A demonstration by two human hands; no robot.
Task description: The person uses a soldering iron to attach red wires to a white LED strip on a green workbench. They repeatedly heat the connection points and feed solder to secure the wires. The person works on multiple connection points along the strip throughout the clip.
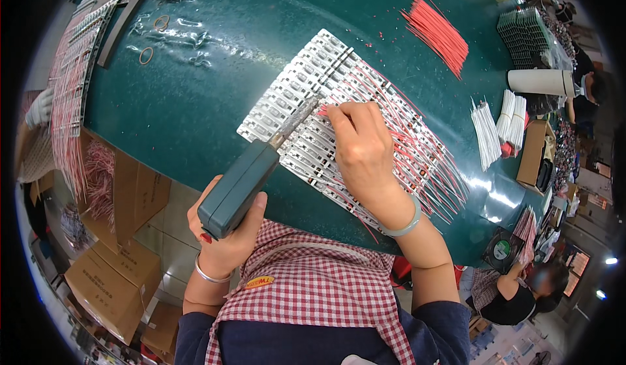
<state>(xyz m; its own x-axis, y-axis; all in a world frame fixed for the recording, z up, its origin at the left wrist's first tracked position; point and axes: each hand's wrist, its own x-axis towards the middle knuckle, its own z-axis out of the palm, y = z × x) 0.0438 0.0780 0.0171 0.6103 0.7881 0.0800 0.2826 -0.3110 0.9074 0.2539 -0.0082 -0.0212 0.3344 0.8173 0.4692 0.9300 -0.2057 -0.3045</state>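
Observation:
My left hand (236,231) is wrapped round the dark green body of a soldering gun (238,186). Its metal barrel points up and right, the tip close to my right fingers. Beneath them lies a panel of white slotted strips (285,98) in a slanted block on the table. My right hand (362,146) is closed in a pinch over the middle of the panel, with the red end of a wire (323,110) showing at its fingertips. Many thin red and white wires (424,160) fan out from the panel's right part. My right palm hides some strips.
A bundle of red wires (438,34) lies at the back right of the green table (215,98). White wire bundles (484,133), a white tumbler (541,81) and a solder reel (503,248) stand along the right edge. Cardboard boxes (111,287) sit lower left. Other people work at both sides.

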